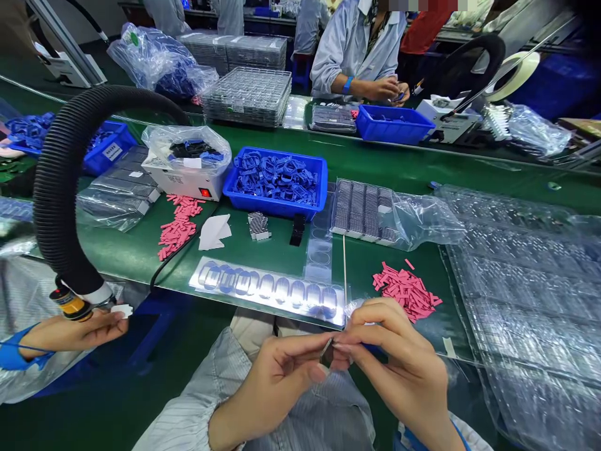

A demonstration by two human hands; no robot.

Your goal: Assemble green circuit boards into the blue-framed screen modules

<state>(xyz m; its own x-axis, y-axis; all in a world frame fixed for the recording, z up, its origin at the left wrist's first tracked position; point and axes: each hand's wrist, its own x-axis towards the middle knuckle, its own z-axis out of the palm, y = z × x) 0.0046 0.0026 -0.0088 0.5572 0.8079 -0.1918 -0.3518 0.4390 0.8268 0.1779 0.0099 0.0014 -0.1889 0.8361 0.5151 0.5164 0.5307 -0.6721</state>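
My left hand [277, 382] pinches a small, thin flat piece with a dark face and a pale edge [327, 354] between thumb and fingers, in front of the table edge. My right hand [399, 363] meets it there, thumb and fingertips pressed together at the piece's upper edge; what they grip is too small to make out. Just beyond the hands lies a clear plastic tray strip [267, 287] with a row of oval pockets, several on its left holding framed parts. Pink strips [408, 291] are heaped beyond my right hand.
A blue bin [277, 203] of blue plastic parts stands mid-table, with a bagged block of stacked parts [364, 210] to its right. Clear trays [530, 282] cover the right side. A black hose [56, 188] arches at left above a co-worker's hand [89, 329]. Another person [361, 56] sits opposite.
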